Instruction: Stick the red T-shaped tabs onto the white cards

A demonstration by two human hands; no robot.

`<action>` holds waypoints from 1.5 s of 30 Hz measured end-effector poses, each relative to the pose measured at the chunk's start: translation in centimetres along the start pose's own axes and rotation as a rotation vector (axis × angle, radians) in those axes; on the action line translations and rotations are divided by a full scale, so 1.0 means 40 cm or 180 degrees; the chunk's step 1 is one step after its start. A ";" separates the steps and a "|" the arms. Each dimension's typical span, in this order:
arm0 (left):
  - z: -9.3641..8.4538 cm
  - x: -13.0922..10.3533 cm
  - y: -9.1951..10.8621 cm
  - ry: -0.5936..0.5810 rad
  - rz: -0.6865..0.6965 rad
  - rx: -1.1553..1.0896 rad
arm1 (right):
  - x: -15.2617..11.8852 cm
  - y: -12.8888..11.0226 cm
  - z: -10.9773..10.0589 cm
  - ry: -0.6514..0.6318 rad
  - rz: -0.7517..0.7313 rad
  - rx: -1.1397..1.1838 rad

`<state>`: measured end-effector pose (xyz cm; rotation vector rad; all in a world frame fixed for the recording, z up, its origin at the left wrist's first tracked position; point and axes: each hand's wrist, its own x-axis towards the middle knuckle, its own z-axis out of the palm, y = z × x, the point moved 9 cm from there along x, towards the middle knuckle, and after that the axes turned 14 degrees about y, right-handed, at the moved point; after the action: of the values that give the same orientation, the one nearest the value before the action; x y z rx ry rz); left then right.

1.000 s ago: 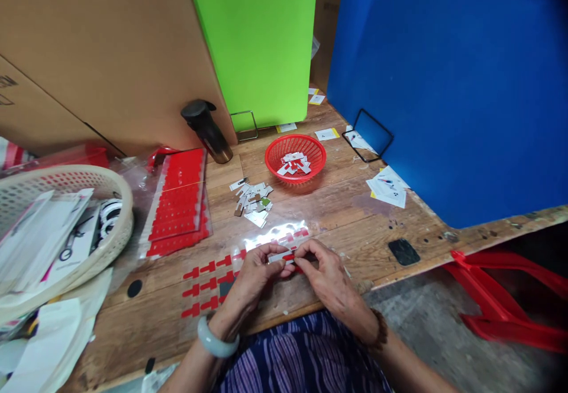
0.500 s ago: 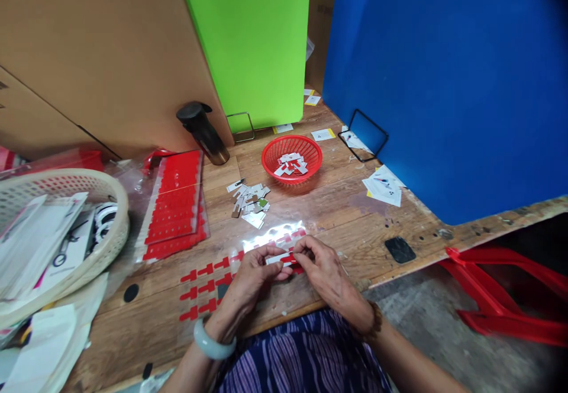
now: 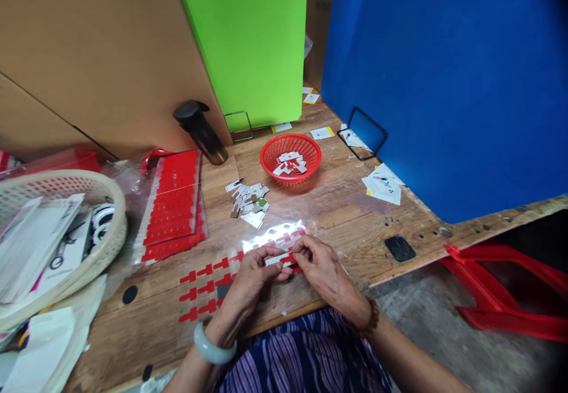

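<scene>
My left hand, with a pale bangle at its wrist, holds a small white card between thumb and fingers. Thumb and fingertips of my right hand are pinched on a red T-shaped sticker at the card's right end; how much of it is stuck down is hidden by the fingers. Beneath both hands lies a clear sheet with rows of red T-shaped stickers. Beyond it is a loose pile of small notched cards. A red plastic basket farther back contains several white-and-red cards.
Stacked red sticker sheets lie to the left, near a dark flask. A cream basket of packets stands far left. Green and blue boards rise behind. A red stool is at right, below the table edge.
The view has shifted very slightly. Both hands stay at the card, with hardly any visible movement of the fingers.
</scene>
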<state>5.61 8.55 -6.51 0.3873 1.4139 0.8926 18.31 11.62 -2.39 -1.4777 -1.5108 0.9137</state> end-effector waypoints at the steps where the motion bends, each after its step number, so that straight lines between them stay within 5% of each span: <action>1: -0.001 0.001 -0.002 0.0018 0.0010 -0.0013 | 0.000 -0.001 0.000 -0.0022 0.0002 -0.0011; 16: -0.004 0.014 -0.005 0.0023 -0.0039 -0.0082 | 0.009 0.003 0.003 0.0018 -0.0087 -0.0017; 24: -0.018 0.009 -0.002 0.0182 -0.0154 -0.0081 | 0.034 0.066 -0.018 0.0201 0.0510 0.0402; 30: -0.004 0.005 0.003 0.0055 -0.0122 -0.0107 | 0.020 0.059 0.035 -0.0670 0.0695 0.0571; 45: -0.008 0.007 0.008 -0.0167 -0.0088 0.0029 | 0.018 0.076 0.111 -0.1810 0.1277 0.1298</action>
<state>5.17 8.87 -6.52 0.3944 1.3725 0.8481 15.49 12.70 -6.91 -1.2903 -1.2974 1.8849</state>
